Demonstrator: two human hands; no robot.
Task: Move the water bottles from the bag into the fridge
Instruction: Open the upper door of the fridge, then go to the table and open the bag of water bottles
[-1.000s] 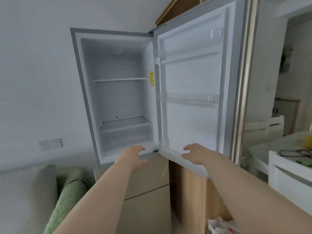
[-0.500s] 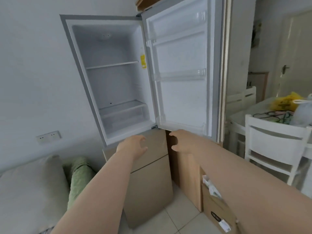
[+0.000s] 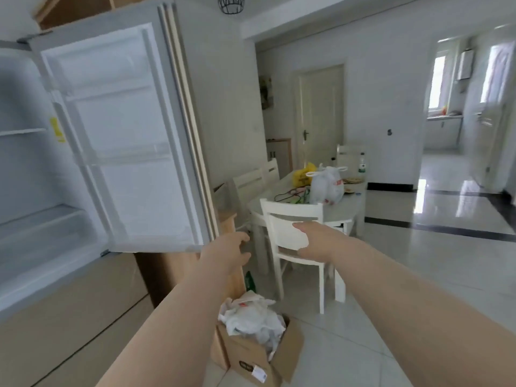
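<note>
The fridge (image 3: pixel 33 169) stands at the left with its upper door (image 3: pixel 120 141) swung wide; its shelves and door racks look bare. A knotted white plastic bag (image 3: pixel 326 185) sits on the white dining table (image 3: pixel 354 210) at the middle right; its contents are hidden. One bottle with a green label (image 3: pixel 362 163) stands on the table behind the bag. My left hand (image 3: pixel 226 254) and my right hand (image 3: pixel 312 240) are stretched out in front of me, fingers apart, holding nothing, well short of the table.
A white chair (image 3: pixel 293 222) stands between my hands and the table. A cardboard box (image 3: pixel 259 356) stuffed with plastic bags lies on the floor below my arms. A yellow bag (image 3: pixel 303 175) and cables lie on the table. Tiled floor stretches away on the right.
The view has swung right, from the fridge towards the dining table. Both hands have come away from the fridge door's lower edge and now point towards the chair and table.
</note>
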